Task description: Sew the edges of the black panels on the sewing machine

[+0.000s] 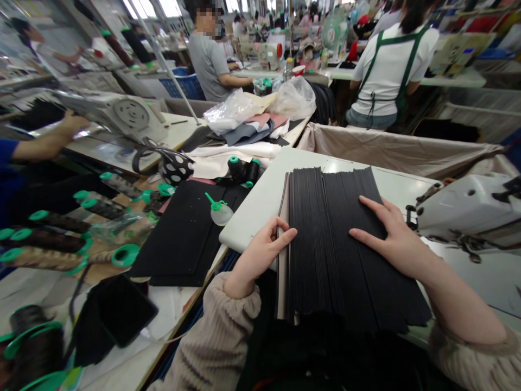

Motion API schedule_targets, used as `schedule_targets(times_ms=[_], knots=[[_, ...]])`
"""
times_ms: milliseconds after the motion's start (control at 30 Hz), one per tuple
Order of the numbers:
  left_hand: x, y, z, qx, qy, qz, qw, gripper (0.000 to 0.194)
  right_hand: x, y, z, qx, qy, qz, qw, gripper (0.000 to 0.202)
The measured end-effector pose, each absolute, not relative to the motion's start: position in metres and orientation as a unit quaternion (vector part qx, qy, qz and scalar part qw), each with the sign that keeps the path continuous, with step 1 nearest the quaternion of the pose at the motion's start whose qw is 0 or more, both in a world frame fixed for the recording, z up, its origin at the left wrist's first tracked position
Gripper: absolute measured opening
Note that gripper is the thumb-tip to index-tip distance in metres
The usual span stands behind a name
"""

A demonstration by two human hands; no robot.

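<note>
Fingers [285,234] of the left hand [260,255] curled around the left edge of the fanned stack of black fabric strips [345,244], thumb and forefinger pinching its outermost layers. Right hand [391,236] spread flat and open on top of the same stack, palm down, gripping nothing, only pressing. Stack itself lay on the white table [264,195], its near end overhanging the table's edge toward the lap. Just right of the stack, a white sewing machine [468,209]; left of the stack, beyond the table's edge, a small bottle with a green spout [220,212], a sheet of black cloth [187,233], and farther left a row of green-capped thread cones [61,239]. Behind the stack, a beige cloth bin [391,149], clear plastic bags [260,103] on folded fabric, and two seated people at further machines: one in a grey shirt [207,60], one in a white shirt with green apron straps [391,65]. Far left of the stack, a blue-sleeved arm [36,144] of another person at a machine. Likely risk from here: with so much overhang and only light pressure on top, could slide off toward the lap or lose its even fan if either hand lifted too early.
</note>
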State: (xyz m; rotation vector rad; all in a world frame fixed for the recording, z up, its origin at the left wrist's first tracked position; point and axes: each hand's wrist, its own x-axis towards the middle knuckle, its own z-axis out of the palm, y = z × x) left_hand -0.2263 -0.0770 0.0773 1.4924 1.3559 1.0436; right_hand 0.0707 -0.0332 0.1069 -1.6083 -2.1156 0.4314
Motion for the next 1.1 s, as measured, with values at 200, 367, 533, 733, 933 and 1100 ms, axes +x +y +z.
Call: schedule_targets(times_ms=[200,367,533,733,933,1100], knots=[[-0.227,-0.078,0.072,0.572,0.533,0.427,0.455,0.025,0.072,-0.033,0.106,-0.584,-0.764,0.159,0.221,0.080],[-0.226,-0.079,0.069,0.569,0.523,0.435,0.463,0.021,0.075,-0.032,0.106,-0.586,-0.762,0.163,0.221,0.079],[-0.222,-0.082,0.062,0.528,0.526,0.461,0.481,0.021,0.080,-0.031,0.105,-0.587,-0.760,0.170,0.220,0.080],[-0.220,-0.079,0.068,0.587,0.537,0.439,0.417,0.017,0.081,-0.031,0.105,-0.588,-0.764,0.162,0.212,0.078],[-0.218,-0.078,0.079,0.612,0.550,0.408,0.395,0.031,0.080,-0.030,0.107,-0.589,-0.766,0.161,0.204,0.079],[-0.222,-0.078,0.074,0.601,0.530,0.418,0.428,0.025,0.080,-0.030,0.108,-0.594,-0.763,0.157,0.199,0.079]])
